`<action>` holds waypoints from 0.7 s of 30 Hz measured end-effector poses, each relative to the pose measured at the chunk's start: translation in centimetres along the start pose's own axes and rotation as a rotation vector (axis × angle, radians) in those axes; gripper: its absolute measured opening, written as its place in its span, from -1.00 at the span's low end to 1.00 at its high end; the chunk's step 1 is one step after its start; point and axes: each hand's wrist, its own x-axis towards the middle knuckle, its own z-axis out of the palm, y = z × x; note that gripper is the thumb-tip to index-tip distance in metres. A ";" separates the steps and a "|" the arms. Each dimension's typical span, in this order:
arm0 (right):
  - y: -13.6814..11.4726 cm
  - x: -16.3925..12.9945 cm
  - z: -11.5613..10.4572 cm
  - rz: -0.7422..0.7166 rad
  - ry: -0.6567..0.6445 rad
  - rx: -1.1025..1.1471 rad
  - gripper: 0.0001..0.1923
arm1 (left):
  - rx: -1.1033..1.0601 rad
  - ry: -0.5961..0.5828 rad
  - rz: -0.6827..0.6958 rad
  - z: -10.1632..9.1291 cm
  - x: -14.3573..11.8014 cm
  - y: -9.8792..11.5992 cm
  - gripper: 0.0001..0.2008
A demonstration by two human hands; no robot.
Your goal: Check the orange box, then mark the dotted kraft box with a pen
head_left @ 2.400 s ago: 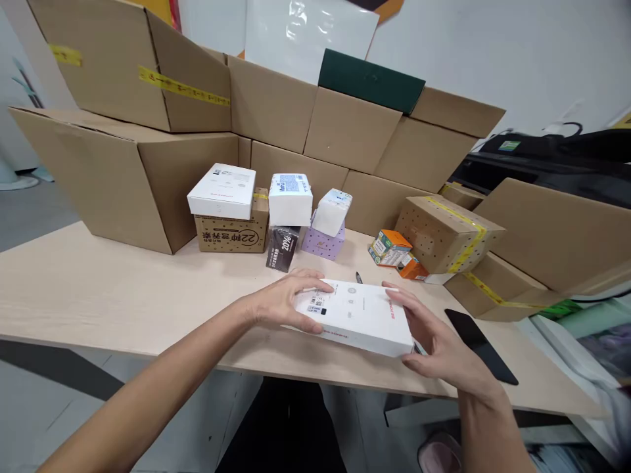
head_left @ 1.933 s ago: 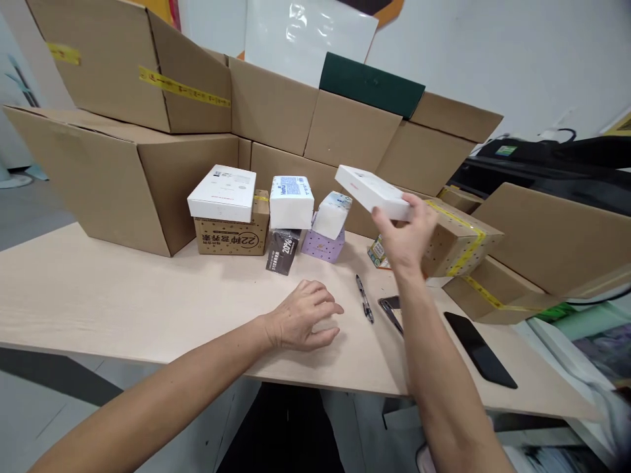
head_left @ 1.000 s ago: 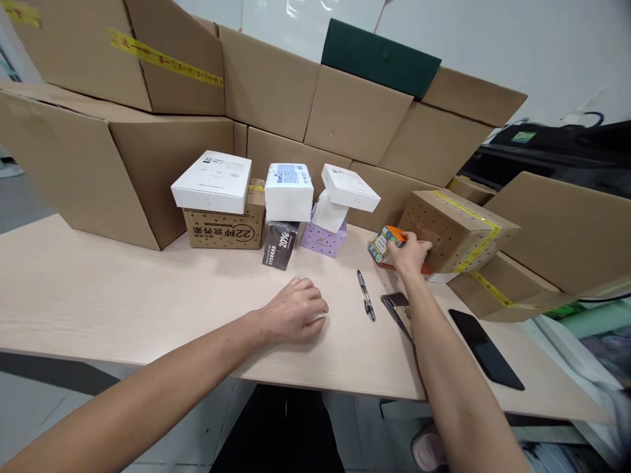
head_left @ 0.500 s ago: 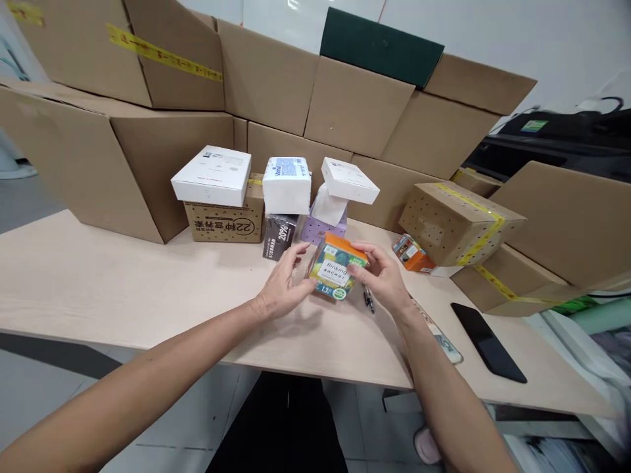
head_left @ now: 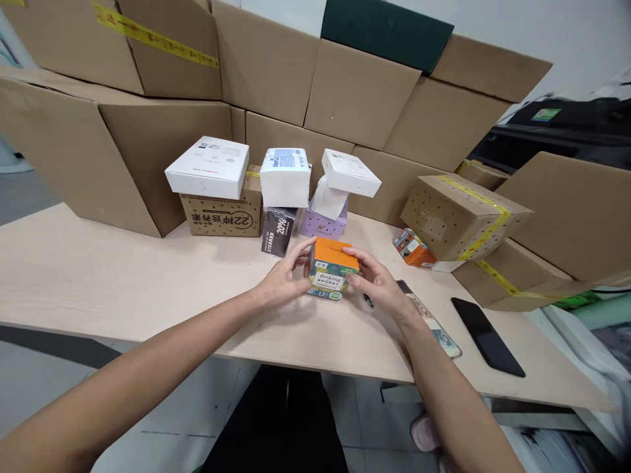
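Note:
A small orange-topped box with a colourful printed front sits just above the light wooden table, held between both hands. My left hand grips its left side and my right hand grips its right side. Behind it, a flat white box rests on a white tissue pack over a purple box. A second orange box lies to the right.
A white box tops a brown printed carton; a white pack sits on a dark box. Large cardboard cartons wall the back. Taped cartons, a black phone and a second phone lie right.
My right hand set the flat white box on the tissue pack, took the orange-topped box from the right and brought it to the middle, where both hands now hold and lower it.

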 end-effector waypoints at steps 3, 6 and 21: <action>-0.2 0.2 0.3 0.037 0.082 0.030 -0.44 | -0.103 0.014 -0.127 0.0 0.1 0.4 -0.17; -0.1 0.3 0.4 0.086 0.121 0.092 -0.45 | -0.138 0.017 -0.179 0.0 0.1 0.7 -0.22; 0.7 0.7 1.0 0.096 0.179 0.118 -0.48 | 0.125 0.150 -0.066 0.3 0.0 0.4 -0.25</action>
